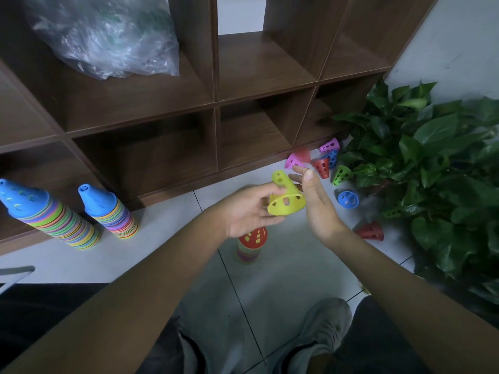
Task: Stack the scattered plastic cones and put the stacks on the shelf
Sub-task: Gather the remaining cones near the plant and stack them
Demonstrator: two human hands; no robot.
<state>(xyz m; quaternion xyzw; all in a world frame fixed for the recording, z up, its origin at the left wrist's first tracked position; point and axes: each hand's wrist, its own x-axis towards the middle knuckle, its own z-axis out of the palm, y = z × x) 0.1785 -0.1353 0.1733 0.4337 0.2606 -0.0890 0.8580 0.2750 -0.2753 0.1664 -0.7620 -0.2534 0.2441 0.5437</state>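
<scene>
Fingers of the left hand (251, 209) curl round a yellow perforated plastic cone (286, 197), tip tilted toward eleven o'clock, wide rim facing the camera. At three o'clock the right hand (314, 201) stands relaxed, palm against the cone's side. Below, at six o'clock, a short multicoloured cone stack (251, 245) stands on the tiled floor (283, 265); loose cones (322, 167) lie at one o'clock before the brown wooden shelf (216, 103).

Tilted yellow perforated cone (286, 198) above short red-topped stack (251, 245); loose cones (328, 160) near shelf (172, 114).
</scene>
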